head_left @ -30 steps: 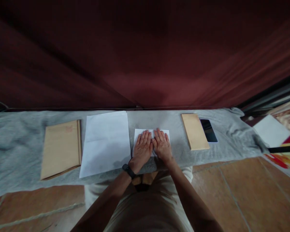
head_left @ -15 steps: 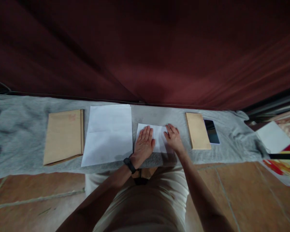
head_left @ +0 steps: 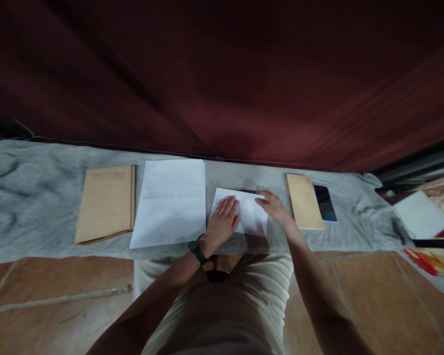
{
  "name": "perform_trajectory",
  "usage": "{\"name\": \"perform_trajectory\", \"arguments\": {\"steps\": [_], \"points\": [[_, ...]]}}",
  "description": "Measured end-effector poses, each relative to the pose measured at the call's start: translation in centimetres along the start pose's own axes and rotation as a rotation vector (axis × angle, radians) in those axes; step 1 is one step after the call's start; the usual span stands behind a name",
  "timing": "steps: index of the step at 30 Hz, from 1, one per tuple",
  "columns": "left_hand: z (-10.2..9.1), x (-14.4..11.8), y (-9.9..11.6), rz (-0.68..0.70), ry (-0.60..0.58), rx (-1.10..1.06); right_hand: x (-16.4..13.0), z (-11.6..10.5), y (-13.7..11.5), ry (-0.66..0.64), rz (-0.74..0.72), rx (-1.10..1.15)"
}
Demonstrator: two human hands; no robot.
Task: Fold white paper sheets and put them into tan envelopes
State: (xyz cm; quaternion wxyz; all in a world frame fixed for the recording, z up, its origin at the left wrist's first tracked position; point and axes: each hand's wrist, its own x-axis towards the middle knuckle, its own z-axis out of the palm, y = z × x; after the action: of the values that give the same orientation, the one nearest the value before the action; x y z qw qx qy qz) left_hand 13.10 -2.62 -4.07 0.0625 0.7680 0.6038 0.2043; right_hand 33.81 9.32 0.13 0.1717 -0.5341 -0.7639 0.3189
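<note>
The grey cloth point(head_left: 40, 197) carries a folded white sheet point(head_left: 249, 217) at its centre (beside larger paper point(head_left: 170, 202)). The left hand point(head_left: 222, 224) lies flat, fingers spread, pressing the sheet; the right hand point(head_left: 276, 207) pinches its far-right edge.

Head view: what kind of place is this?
Likely a home floor workspace: a grey blanket spread over terracotta floor tiles against a dark red curtain. Both hands rest on a folded white paper, with brown envelopes nearby.
</note>
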Motion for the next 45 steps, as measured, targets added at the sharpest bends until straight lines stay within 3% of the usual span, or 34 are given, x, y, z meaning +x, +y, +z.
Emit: {"name": "perform_trajectory", "arguments": {"steps": [3, 6, 9, 15, 20, 23, 26, 32, 35, 39, 45], "points": [[-1.2, 0.1, -0.1, -0.019, 0.035, -0.020, -1.4, -0.5, 0.2, 0.053, 0.151, 0.325], [-2.6, 0.4, -0.1, -0.047, 0.076, -0.043, -2.8, -0.3, 0.6, 0.231, 0.323, 0.686], [-3.5, 0.7, -0.1, -0.082, 0.096, -0.074, -4.3, 0.8, 0.9, 0.385, 0.447, 0.878], [-2.7, 0.3, 0.0, -0.071, 0.064, -0.120, -6.9, 4.3, 0.1, 0.294, 0.532, 0.927], [-1.4, -0.3, 0.9, -0.004, -0.023, -0.056, -7.8, 5.8, -1.3, 0.196, 0.501, 0.904], [-0.5, 0.1, 1.4, 0.039, -0.073, 0.007, -7.9, 6.1, -1.6, 0.107, 0.479, 0.821], [0.3, 0.8, 1.4, 0.057, -0.086, 0.051, -8.4, 6.3, -1.5, 0.074, 0.383, 0.579], [0.9, 1.3, 0.8, 0.083, -0.064, 0.062, -9.3, 6.0, -1.3, 0.320, 0.153, -0.151], [0.9, 1.4, 0.7, 0.084, -0.047, 0.047, -8.1, 5.9, -1.4, 0.390, -0.004, -0.199], [0.9, 2.3, 0.4, 0.059, -0.033, 0.042, -7.0, 7.4, -1.6, 0.296, -0.198, -0.261], [1.2, 4.6, -0.8, 0.026, -0.055, 0.068, -8.1, 9.8, -1.5, 0.266, -0.188, -0.501]]}}
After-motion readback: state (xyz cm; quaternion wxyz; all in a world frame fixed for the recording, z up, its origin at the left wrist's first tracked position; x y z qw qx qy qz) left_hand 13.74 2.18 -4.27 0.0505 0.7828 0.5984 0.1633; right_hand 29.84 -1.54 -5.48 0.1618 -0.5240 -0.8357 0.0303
